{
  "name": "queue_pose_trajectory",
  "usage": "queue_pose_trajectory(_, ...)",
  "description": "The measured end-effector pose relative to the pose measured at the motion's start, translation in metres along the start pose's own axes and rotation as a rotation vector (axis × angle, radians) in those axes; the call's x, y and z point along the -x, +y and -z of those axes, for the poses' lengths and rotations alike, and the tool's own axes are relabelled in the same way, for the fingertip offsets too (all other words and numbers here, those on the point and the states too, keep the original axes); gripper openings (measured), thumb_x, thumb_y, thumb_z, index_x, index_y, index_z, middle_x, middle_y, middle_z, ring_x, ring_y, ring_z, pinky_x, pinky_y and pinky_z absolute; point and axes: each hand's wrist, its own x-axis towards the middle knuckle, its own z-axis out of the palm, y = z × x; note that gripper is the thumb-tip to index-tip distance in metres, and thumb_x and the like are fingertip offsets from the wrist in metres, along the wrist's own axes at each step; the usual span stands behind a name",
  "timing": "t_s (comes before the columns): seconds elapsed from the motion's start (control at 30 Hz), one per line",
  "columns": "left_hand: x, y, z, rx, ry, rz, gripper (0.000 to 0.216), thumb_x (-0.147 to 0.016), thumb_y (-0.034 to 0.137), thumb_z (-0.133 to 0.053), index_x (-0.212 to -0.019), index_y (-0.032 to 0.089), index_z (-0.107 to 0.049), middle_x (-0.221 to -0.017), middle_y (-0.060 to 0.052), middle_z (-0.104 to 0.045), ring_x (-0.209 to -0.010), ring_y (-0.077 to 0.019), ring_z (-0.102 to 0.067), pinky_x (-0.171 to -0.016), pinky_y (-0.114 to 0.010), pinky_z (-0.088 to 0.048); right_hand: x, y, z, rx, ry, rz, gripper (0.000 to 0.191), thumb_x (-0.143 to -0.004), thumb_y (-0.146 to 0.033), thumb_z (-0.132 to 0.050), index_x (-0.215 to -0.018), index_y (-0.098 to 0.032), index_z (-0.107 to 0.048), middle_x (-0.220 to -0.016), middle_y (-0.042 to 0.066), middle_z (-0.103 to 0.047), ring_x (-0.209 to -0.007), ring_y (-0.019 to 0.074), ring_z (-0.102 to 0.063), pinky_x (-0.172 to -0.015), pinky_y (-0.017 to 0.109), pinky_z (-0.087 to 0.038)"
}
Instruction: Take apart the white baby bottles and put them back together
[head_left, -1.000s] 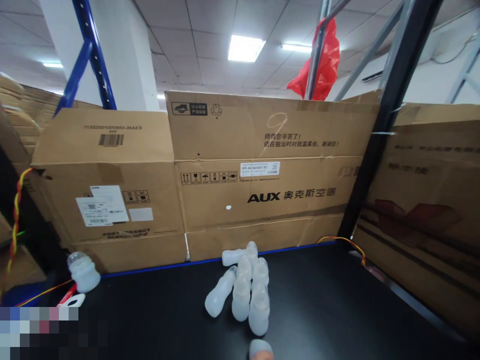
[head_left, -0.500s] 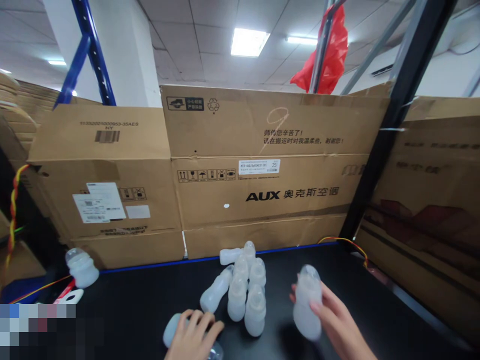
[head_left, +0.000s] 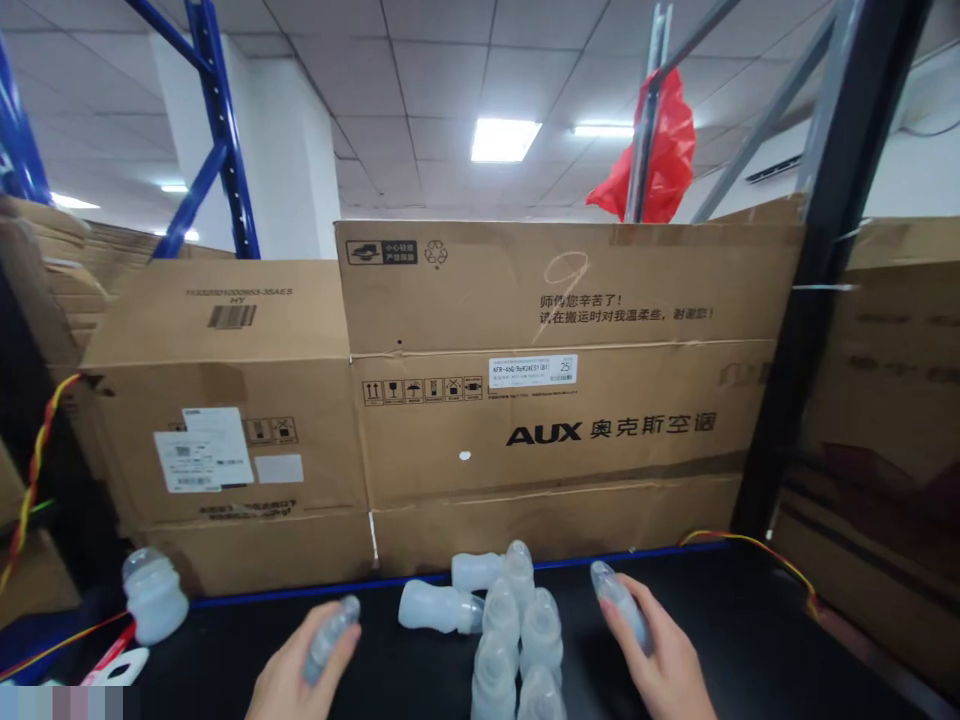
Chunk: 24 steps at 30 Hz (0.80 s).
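My left hand (head_left: 304,660) is wrapped round a baby bottle (head_left: 330,638) of milky translucent plastic with a clear domed cap, tilted above the black tabletop. On the other side, my right hand (head_left: 660,650) grips a second bottle (head_left: 622,605), its clear cap pointing up and away from me. Several similar bottles (head_left: 540,635) stand close together in two rows between my hands. Beside them one bottle (head_left: 431,607) lies on its side, cap toward the group. Another lying bottle (head_left: 474,571) is behind it, near the cardboard.
A bottle (head_left: 154,597) stands alone at the far left, near a white and red item (head_left: 120,662). Large cardboard sheets (head_left: 540,480) wall off the back of the black table (head_left: 247,640). A dark post (head_left: 810,330) and yellow-red wire (head_left: 750,540) are at the right.
My left hand has lifted the bottle it was over and moved left. My right hand has turned its bottle. One lying bottle now points sideways. The view has tilted upward.
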Motion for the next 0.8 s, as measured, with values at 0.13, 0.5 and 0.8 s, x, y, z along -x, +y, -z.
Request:
queue_pose_trajectory(0.13,-0.008,0.004,-0.009,0.422,0.242,0.197,0.074,-0.070,0.086,-0.061,-0.101,0.019,-0.068,-0.080,-0.005,-0.074,-0.068,-0.0236,-0.071,-0.063,-0.031,-0.061,0.000,-0.005,0.005,0.064,0.049,0.055,0.058,-0.092,-0.069,-0.053,-0.124,-0.022,-0.066,-0.123,0.007,-0.074,-0.108,0.0257,-0.071,-0.091,0.029,-0.056)
queue_pose_trajectory(0.5,-0.019,0.020,-0.034,-0.089,0.123,0.022,0.049,-0.096,0.055,-0.044,-0.126,0.020,-0.059,-0.109,-0.011,-0.078,-0.101,-0.0291,-0.076,-0.086,-0.034,-0.058,-0.021,-0.052,-0.002,0.494,-0.160,0.072,0.051,-0.099,-0.068,-0.042,-0.121,-0.030,-0.068,-0.114,0.005,-0.077,-0.104,0.0327,-0.074,-0.083,0.036,-0.054)
queue_pose_trajectory(0.8,-0.008,0.055,-0.029,-0.501,-0.095,-0.108,0.048,-0.098,0.057,-0.050,-0.139,0.032,-0.060,-0.134,-0.002,-0.073,-0.116,-0.0299,-0.073,-0.093,-0.034,-0.056,-0.023,-0.062,-0.011,0.739,-0.313,0.256,0.044,-0.099,-0.058,-0.050,-0.125,-0.027,-0.068,-0.114,0.008,-0.075,-0.102,0.0282,-0.072,-0.084,0.034,-0.050)
